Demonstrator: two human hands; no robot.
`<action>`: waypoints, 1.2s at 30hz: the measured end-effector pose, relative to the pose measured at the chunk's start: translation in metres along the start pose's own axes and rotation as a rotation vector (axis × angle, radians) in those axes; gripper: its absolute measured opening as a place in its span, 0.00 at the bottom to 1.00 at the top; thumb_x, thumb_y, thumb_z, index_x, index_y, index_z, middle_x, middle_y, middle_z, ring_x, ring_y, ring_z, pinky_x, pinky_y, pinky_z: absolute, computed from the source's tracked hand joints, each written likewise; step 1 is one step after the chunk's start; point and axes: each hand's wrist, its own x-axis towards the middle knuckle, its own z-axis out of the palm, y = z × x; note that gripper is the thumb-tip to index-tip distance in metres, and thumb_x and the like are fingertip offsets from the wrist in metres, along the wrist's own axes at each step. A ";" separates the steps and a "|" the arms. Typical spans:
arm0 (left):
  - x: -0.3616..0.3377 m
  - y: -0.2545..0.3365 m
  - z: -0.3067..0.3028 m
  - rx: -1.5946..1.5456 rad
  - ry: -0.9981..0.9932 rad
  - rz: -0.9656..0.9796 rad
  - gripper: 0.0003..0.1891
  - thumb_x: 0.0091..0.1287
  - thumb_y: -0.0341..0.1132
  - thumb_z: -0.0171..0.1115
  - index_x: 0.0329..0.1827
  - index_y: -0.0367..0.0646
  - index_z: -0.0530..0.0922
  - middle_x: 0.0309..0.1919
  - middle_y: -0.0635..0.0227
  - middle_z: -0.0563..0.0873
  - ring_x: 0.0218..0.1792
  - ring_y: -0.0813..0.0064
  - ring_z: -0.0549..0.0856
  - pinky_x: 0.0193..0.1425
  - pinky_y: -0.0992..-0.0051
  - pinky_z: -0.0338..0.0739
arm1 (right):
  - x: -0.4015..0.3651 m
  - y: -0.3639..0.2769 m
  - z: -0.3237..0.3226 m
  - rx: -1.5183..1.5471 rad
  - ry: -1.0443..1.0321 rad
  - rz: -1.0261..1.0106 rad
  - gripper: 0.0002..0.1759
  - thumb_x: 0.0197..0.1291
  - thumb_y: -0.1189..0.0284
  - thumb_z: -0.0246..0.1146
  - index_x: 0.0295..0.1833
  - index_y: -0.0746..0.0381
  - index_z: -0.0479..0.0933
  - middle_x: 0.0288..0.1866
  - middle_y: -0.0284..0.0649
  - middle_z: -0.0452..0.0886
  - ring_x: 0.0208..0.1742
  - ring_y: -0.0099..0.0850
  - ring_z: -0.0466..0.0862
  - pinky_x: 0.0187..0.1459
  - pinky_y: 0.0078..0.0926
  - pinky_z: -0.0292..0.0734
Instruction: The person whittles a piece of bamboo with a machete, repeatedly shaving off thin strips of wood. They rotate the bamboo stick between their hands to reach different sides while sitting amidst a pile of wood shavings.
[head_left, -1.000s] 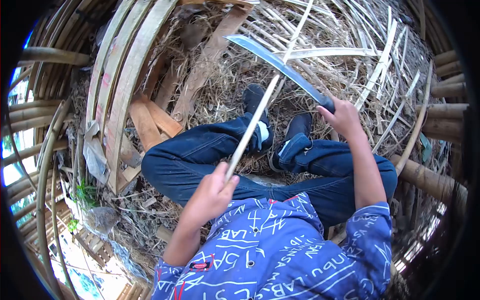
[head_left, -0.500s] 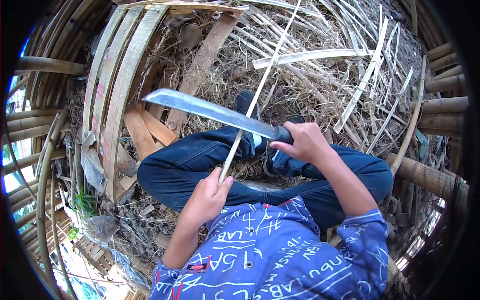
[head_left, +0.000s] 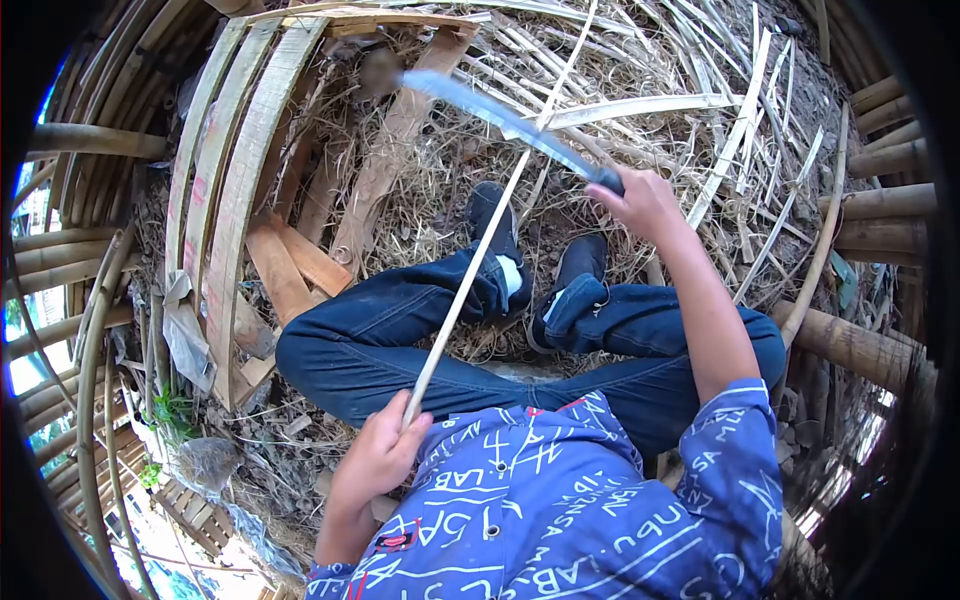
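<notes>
Bamboo strip (head_left: 470, 270) runs from clenched left hand (head_left: 375, 460) under machete (head_left: 505, 122) gripped by right hand (head_left: 645, 205).

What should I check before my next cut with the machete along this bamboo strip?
1. Left hand closed round the near end of the bamboo strip: ok.
2. Right hand closed round the handle of the machete: ok.
3. Machete well apart from the left hand, far up the strip: ok.
4. Legs out of the line of cut: not ok, they lie right under the strip.
5. Edge seated on the strip: cannot tell, the machete is blurred.
</notes>
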 end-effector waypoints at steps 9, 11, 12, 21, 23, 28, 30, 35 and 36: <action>-0.035 -0.034 -0.023 -0.088 -0.061 -0.178 0.08 0.71 0.32 0.55 0.36 0.38 0.70 0.22 0.69 0.71 0.26 0.79 0.69 0.30 0.73 0.67 | 0.004 0.100 -0.037 -0.013 0.038 0.400 0.34 0.63 0.41 0.56 0.39 0.65 0.83 0.29 0.53 0.83 0.34 0.45 0.85 0.38 0.43 0.76; -0.017 -0.026 -0.016 -0.064 -0.101 -0.126 0.08 0.72 0.33 0.54 0.36 0.37 0.70 0.22 0.68 0.72 0.27 0.79 0.69 0.31 0.72 0.67 | -0.009 0.074 -0.041 0.058 0.010 0.320 0.32 0.63 0.44 0.60 0.38 0.67 0.83 0.28 0.53 0.83 0.31 0.43 0.84 0.36 0.41 0.76; -0.010 -0.020 -0.013 -0.063 -0.099 -0.129 0.08 0.72 0.33 0.54 0.36 0.37 0.70 0.22 0.68 0.72 0.27 0.79 0.69 0.31 0.72 0.67 | -0.016 0.057 -0.043 0.061 0.008 0.319 0.32 0.63 0.44 0.60 0.38 0.67 0.83 0.28 0.53 0.83 0.31 0.43 0.84 0.36 0.41 0.76; 0.032 0.003 0.023 0.093 0.092 0.004 0.13 0.73 0.38 0.54 0.38 0.33 0.71 0.20 0.51 0.76 0.22 0.59 0.77 0.30 0.63 0.70 | -0.105 -0.090 -0.014 0.403 -0.151 -0.244 0.26 0.55 0.48 0.69 0.36 0.63 0.80 0.24 0.49 0.82 0.28 0.49 0.84 0.32 0.41 0.79; 0.034 -0.001 0.027 0.051 0.092 0.025 0.14 0.72 0.38 0.54 0.40 0.31 0.72 0.22 0.50 0.77 0.23 0.59 0.77 0.31 0.63 0.71 | -0.120 -0.108 0.001 0.427 -0.189 -0.298 0.28 0.55 0.45 0.68 0.34 0.63 0.79 0.22 0.50 0.81 0.27 0.50 0.84 0.31 0.42 0.79; 0.034 0.000 0.032 0.012 0.093 0.022 0.13 0.72 0.38 0.54 0.42 0.32 0.72 0.23 0.53 0.77 0.25 0.64 0.77 0.33 0.64 0.71 | -0.139 -0.137 0.016 0.411 -0.307 -0.341 0.31 0.56 0.42 0.65 0.32 0.65 0.77 0.22 0.51 0.81 0.27 0.51 0.84 0.31 0.44 0.79; 0.032 0.001 0.033 0.022 0.103 0.021 0.13 0.73 0.37 0.54 0.43 0.32 0.72 0.24 0.57 0.77 0.27 0.70 0.75 0.35 0.67 0.71 | -0.138 -0.139 0.015 0.363 -0.320 -0.335 0.32 0.56 0.42 0.65 0.32 0.65 0.77 0.22 0.51 0.81 0.27 0.51 0.84 0.31 0.45 0.79; 0.028 0.006 0.033 0.187 0.133 0.015 0.12 0.72 0.37 0.54 0.40 0.35 0.69 0.21 0.49 0.76 0.23 0.53 0.78 0.30 0.62 0.70 | -0.123 -0.112 0.013 0.200 -0.245 -0.255 0.34 0.56 0.40 0.63 0.31 0.65 0.77 0.22 0.53 0.81 0.28 0.52 0.84 0.32 0.47 0.79; 0.028 0.007 0.033 0.196 0.140 0.023 0.12 0.73 0.37 0.54 0.39 0.35 0.69 0.21 0.49 0.76 0.22 0.54 0.78 0.29 0.61 0.69 | -0.119 -0.103 0.016 0.185 -0.220 -0.254 0.34 0.56 0.39 0.63 0.32 0.65 0.78 0.22 0.53 0.81 0.28 0.52 0.84 0.32 0.48 0.79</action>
